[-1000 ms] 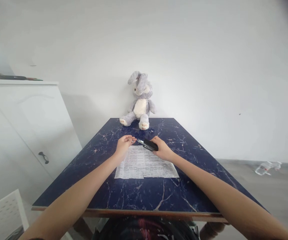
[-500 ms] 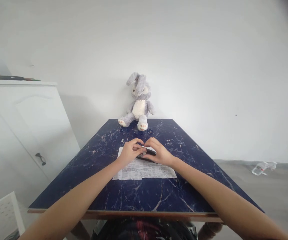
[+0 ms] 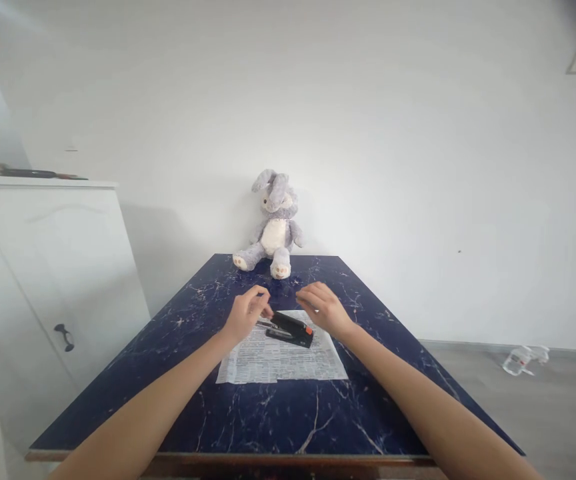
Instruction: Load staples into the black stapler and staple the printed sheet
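Observation:
A black stapler (image 3: 292, 329) with an orange piece at its right end lies on a printed paper sheet (image 3: 282, 365). Its upper arm is raised from the base, and a metal part shows toward the left. My left hand (image 3: 244, 315) is at the stapler's left end, its bent fingertips against the raised arm; part of the grip is hidden. To the upper right of the stapler, my right hand (image 3: 324, 309) hovers with curved fingers and holds nothing visible.
Beneath the paper is a dark blue marble-patterned table (image 3: 313, 417). A grey plush rabbit (image 3: 274, 230) sits at its far edge by the wall. At left stands a white cabinet (image 3: 63, 267); clear plastic items (image 3: 521, 360) lie on the floor at right.
My right hand has come off the stapler and moved right, uncovering it. My left hand has shifted left. The view has tilted up slightly.

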Motion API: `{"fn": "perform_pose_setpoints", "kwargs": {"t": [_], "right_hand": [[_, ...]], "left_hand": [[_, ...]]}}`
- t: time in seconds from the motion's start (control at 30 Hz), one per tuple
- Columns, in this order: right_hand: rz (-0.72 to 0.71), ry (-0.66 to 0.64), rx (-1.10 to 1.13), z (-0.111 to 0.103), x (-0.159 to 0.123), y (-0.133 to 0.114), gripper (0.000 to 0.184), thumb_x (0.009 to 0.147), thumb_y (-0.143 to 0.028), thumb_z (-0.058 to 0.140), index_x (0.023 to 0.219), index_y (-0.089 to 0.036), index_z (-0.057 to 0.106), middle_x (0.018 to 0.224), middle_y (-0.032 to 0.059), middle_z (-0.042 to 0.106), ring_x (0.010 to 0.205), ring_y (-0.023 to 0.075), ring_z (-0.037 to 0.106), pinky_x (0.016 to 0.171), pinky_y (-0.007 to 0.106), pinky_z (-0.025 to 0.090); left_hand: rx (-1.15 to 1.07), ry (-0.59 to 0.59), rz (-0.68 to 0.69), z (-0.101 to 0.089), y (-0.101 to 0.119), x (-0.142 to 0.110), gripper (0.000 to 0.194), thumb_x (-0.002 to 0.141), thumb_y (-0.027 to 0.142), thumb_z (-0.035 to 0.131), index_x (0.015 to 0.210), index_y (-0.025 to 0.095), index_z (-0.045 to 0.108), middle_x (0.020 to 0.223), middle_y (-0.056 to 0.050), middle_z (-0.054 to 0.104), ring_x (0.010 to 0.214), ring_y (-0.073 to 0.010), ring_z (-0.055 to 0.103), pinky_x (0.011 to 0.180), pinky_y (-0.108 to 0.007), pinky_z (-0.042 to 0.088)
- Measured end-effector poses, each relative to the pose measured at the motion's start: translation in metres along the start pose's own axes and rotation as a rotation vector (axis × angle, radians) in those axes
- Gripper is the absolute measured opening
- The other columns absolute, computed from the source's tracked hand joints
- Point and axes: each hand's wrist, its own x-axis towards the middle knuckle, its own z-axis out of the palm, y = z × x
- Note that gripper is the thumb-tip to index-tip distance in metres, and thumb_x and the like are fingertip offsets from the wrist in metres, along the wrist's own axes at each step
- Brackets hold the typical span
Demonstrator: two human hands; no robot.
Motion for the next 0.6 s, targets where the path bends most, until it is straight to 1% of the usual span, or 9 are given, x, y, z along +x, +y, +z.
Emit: {"fn": "perform_pose_setpoints", "kwargs": {"t": [0.07, 0.1, 0.17, 0.23, 0.3, 0.33, 0.4, 0.5, 0.6], "right_hand": [[0.125, 0.044, -0.004, -0.006, -0.006, 0.023, 0.024, 0.106, -0.024, 0.054, 0.121, -0.024, 0.072, 0.107, 0.0105, 0.077, 0.100, 0.0268, 0.066, 0.091, 0.046, 0.057], [0.190, 0.052, 0.002, -0.009, -0.011, 0.036, 0.025, 0.106, -0.026, 0.053, 0.119, -0.023, 0.073, 0.107, 0.0104, 0.077, 0.099, 0.0268, 0.066, 0.089, 0.046, 0.057], [0.330, 0.038, 0.024, -0.015, -0.023, 0.061, 0.024, 0.104, -0.029, 0.053, 0.110, -0.023, 0.075, 0.104, 0.0102, 0.077, 0.092, 0.0258, 0.069, 0.083, 0.043, 0.059], [0.506, 0.035, 0.046, -0.019, -0.037, 0.083, 0.020, 0.098, -0.034, 0.059, 0.101, -0.022, 0.074, 0.095, 0.0090, 0.077, 0.081, 0.0248, 0.072, 0.078, 0.041, 0.060], [0.670, 0.034, 0.052, -0.021, -0.049, 0.102, 0.018, 0.091, -0.038, 0.065, 0.095, -0.022, 0.073, 0.087, 0.0074, 0.078, 0.076, 0.0251, 0.074, 0.077, 0.040, 0.060], [0.729, 0.024, 0.049, -0.020, -0.055, 0.109, 0.018, 0.088, -0.039, 0.067, 0.093, -0.023, 0.072, 0.084, 0.0068, 0.078, 0.076, 0.0258, 0.075, 0.078, 0.040, 0.060], [0.792, -0.018, 0.028, -0.018, -0.064, 0.119, 0.017, 0.084, -0.041, 0.069, 0.089, -0.024, 0.071, 0.081, 0.0059, 0.078, 0.078, 0.0269, 0.076, 0.079, 0.039, 0.059], [0.827, -0.080, 0.013, -0.013, -0.073, 0.127, 0.015, 0.081, -0.039, 0.071, 0.086, -0.024, 0.072, 0.080, 0.0051, 0.079, 0.080, 0.0274, 0.077, 0.079, 0.038, 0.059], [0.842, -0.101, 0.020, -0.010, -0.077, 0.131, 0.019, 0.081, -0.037, 0.071, 0.094, -0.025, 0.077, 0.085, 0.0051, 0.081, 0.084, 0.0273, 0.079, 0.083, 0.038, 0.059]], "left_hand": [[0.254, 0.073, -0.014, -0.018, -0.015, 0.010, 0.026, 0.100, 0.049, 0.061, 0.105, 0.025, 0.070, 0.072, -0.004, 0.072, 0.069, -0.0234, 0.070, 0.083, -0.035, 0.055], [0.357, 0.090, -0.027, -0.027, -0.025, 0.014, 0.023, 0.100, 0.044, 0.061, 0.104, 0.025, 0.072, 0.078, -0.006, 0.074, 0.075, -0.0247, 0.071, 0.086, -0.035, 0.054], [0.543, 0.108, -0.052, -0.044, -0.046, 0.022, 0.024, 0.100, 0.037, 0.057, 0.111, 0.022, 0.074, 0.107, -0.013, 0.077, 0.103, -0.0295, 0.073, 0.100, -0.039, 0.051], [0.718, 0.076, -0.109, -0.054, -0.066, 0.027, 0.035, 0.099, 0.033, 0.057, 0.128, 0.018, 0.070, 0.143, -0.019, 0.065, 0.133, -0.0345, 0.060, 0.115, -0.043, 0.041], [0.825, 0.006, -0.195, -0.059, -0.080, 0.028, 0.043, 0.099, 0.032, 0.057, 0.138, 0.017, 0.066, 0.157, -0.020, 0.053, 0.147, -0.0362, 0.048, 0.121, -0.046, 0.034], [0.850, -0.026, -0.228, -0.059, -0.085, 0.028, 0.043, 0.099, 0.031, 0.058, 0.138, 0.017, 0.066, 0.158, -0.020, 0.052, 0.148, -0.0362, 0.047, 0.122, -0.047, 0.033], [0.868, -0.067, -0.251, -0.058, -0.090, 0.028, 0.038, 0.098, 0.029, 0.059, 0.132, 0.018, 0.070, 0.153, -0.020, 0.057, 0.144, -0.0360, 0.051, 0.121, -0.046, 0.034], [0.876, -0.069, -0.240, -0.058, -0.089, 0.029, 0.027, 0.095, 0.020, 0.059, 0.116, 0.018, 0.076, 0.134, -0.019, 0.068, 0.127, -0.0344, 0.063, 0.114, -0.043, 0.041], [0.882, -0.048, -0.236, -0.060, -0.087, 0.031, 0.023, 0.090, 0.010, 0.060, 0.101, 0.019, 0.078, 0.116, -0.017, 0.071, 0.115, -0.0324, 0.066, 0.107, -0.040, 0.044]]}}
